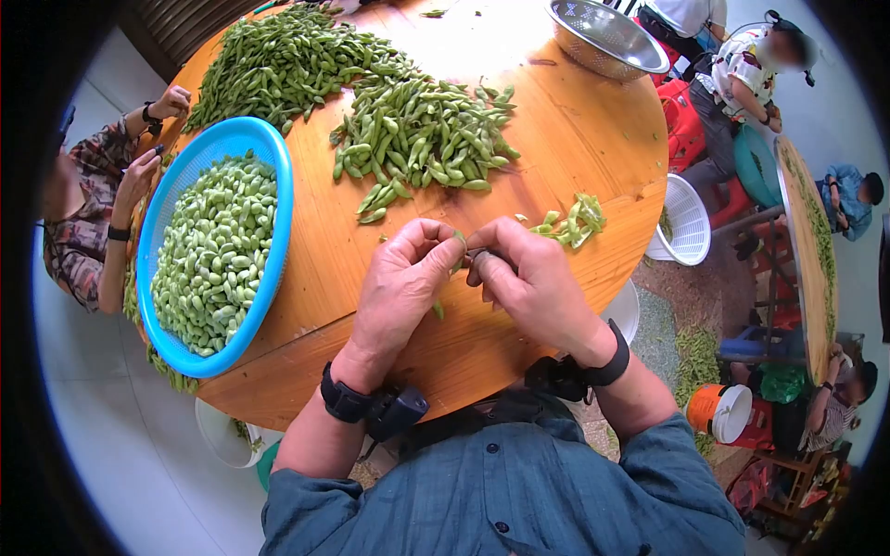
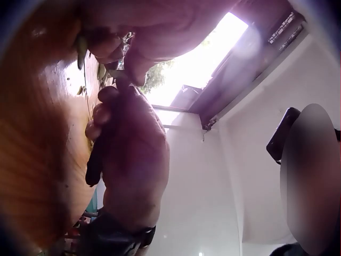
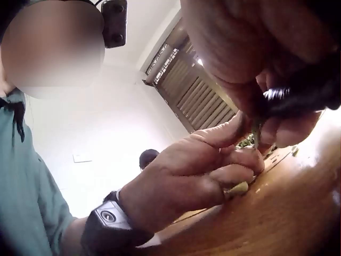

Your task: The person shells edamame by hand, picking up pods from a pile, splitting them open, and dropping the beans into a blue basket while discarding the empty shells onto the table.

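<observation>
Both hands meet over the near part of the round wooden table (image 1: 306, 357). My left hand (image 1: 400, 289) pinches a green bean pod (image 3: 257, 133) between thumb and forefinger. Curled close against it, my right hand (image 1: 530, 278) holds a dark slender tool (image 3: 306, 90) with a shiny ridged part; its working end is hidden at the pod. Another green pod (image 1: 438, 309) shows under the left hand. Beyond the hands lies a heap of whole pods (image 1: 422, 134), and to their right a small pile of pale opened shells (image 1: 579, 221).
A blue basket (image 1: 281, 218) full of shelled beans stands at the left, beside another person's hands (image 1: 144, 171). Farther back is a larger pod heap (image 1: 278, 60). A metal colander (image 1: 607, 42) sits at the far right edge; a white basket (image 1: 691, 222) stands below.
</observation>
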`<state>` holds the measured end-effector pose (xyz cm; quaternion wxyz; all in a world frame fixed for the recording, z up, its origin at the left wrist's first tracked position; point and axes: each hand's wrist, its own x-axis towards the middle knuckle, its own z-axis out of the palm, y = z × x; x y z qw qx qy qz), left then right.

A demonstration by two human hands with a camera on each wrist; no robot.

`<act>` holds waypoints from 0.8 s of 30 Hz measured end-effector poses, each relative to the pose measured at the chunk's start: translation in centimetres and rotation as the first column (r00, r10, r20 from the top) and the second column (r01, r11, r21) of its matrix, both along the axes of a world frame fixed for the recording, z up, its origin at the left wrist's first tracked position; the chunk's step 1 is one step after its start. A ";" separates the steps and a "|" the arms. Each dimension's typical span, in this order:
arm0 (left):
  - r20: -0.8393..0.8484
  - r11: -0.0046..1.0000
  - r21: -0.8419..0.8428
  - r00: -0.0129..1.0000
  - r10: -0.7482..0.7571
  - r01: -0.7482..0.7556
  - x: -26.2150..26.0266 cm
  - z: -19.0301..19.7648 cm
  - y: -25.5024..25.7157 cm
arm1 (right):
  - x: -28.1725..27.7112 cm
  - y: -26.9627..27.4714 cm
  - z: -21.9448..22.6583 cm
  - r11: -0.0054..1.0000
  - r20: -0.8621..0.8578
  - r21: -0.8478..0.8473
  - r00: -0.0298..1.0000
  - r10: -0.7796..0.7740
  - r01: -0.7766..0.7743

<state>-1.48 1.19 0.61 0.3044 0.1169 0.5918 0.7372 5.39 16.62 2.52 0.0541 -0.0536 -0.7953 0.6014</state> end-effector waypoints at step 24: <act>-0.290 0.986 -0.162 0.957 -0.025 -0.024 0.3 -0.5 0.0 | -0.2 0.7 -0.8 0.999 0.005 0.043 0.999 -0.033 0.033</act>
